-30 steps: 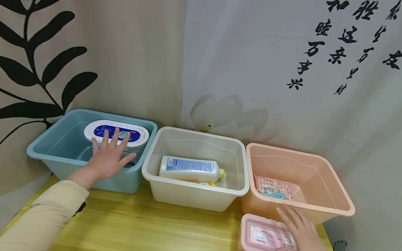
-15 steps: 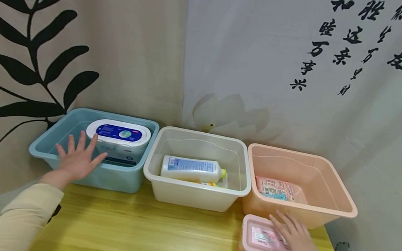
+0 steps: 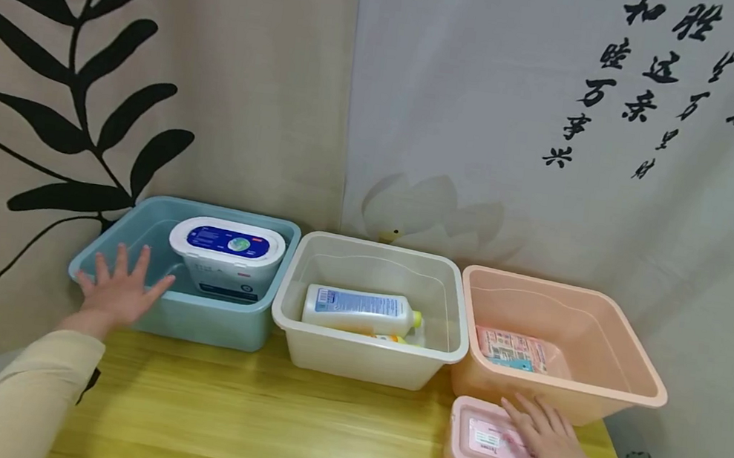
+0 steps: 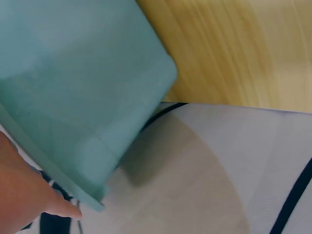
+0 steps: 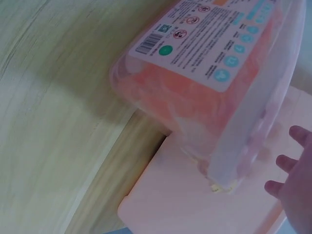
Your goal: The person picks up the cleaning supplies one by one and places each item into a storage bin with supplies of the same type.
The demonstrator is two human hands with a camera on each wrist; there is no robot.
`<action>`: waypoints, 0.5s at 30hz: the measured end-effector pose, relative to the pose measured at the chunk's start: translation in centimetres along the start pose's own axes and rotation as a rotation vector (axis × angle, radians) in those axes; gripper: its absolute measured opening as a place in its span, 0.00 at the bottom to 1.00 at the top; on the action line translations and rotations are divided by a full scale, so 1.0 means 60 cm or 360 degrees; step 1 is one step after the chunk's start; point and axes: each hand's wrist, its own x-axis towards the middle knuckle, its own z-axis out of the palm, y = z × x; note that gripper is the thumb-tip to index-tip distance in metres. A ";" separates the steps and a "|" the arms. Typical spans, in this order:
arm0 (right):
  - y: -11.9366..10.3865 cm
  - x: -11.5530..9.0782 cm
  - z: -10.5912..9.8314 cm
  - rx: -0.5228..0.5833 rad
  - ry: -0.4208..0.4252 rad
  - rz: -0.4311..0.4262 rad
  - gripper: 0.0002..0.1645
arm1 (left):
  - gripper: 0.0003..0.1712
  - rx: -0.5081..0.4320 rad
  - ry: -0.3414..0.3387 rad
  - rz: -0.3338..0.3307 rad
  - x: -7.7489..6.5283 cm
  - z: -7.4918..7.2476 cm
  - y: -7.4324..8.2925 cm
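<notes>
My left hand [image 3: 115,292] is at the front left of the blue bin [image 3: 251,309], fingers spread, by its rim. Whether it touches the rim I cannot tell. A white wipes tub [image 3: 229,259] with a blue label stands inside that bin. On the table's right, my right hand [image 3: 554,454] is spread over the right part of a pink lidded plastic box [image 3: 485,443], covering part of its lid. In the right wrist view, the fingertips [image 5: 284,163] appear apart from this clear-sided box [image 5: 195,73], which shows orange-pink contents.
A cream bin [image 3: 367,359] in the middle holds a white bottle [image 3: 355,310] with a yellow-green cap. The peach bin [image 3: 565,388] at right contains a pink printed packet [image 3: 512,346]. All stand on a wooden table [image 3: 240,417] before a printed curtain [image 3: 275,85].
My left hand has moved left from above the wipes tub to the blue bin's left front. The head view has shifted slightly. My right hand stays over the pink box.
</notes>
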 end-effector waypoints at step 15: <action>0.008 -0.003 0.016 0.0081 -0.0138 0.0113 0.59 | 0.53 -0.0097 0.0078 -0.0034 -0.006 0.002 -0.035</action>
